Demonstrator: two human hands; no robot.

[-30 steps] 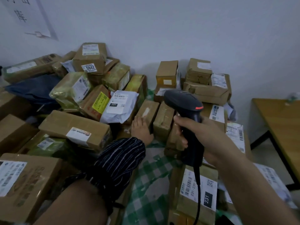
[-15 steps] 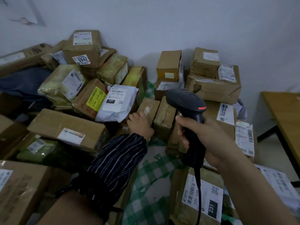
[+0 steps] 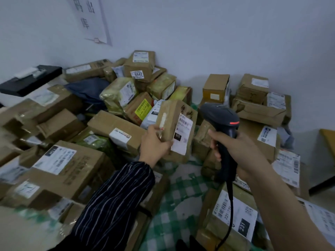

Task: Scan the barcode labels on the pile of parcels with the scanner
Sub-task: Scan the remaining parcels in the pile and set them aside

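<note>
A pile of taped cardboard parcels [image 3: 116, 127] with white labels covers a green checked cloth [image 3: 183, 194]. My left hand [image 3: 154, 144], in a striped sleeve, grips a small brown box [image 3: 174, 122] and holds it tilted up above the pile, its white barcode label [image 3: 183, 134] facing me. My right hand [image 3: 233, 151] grips the handle of a black handheld scanner [image 3: 220, 116]. The scanner head sits just right of the lifted box, level with its label. Its cable hangs down over a parcel marked 231 [image 3: 233, 214].
More boxes [image 3: 257, 105] are stacked against the white wall at the right. A black device [image 3: 30, 78] lies at the far left. A yellow table edge [image 3: 328, 140] shows at the right. A paper sign [image 3: 90, 20] hangs on the wall.
My left hand took hold of the small brown box it rested on and lifted it, turning the label toward me. The view swung to the left; the scanner stays in my right hand.
</note>
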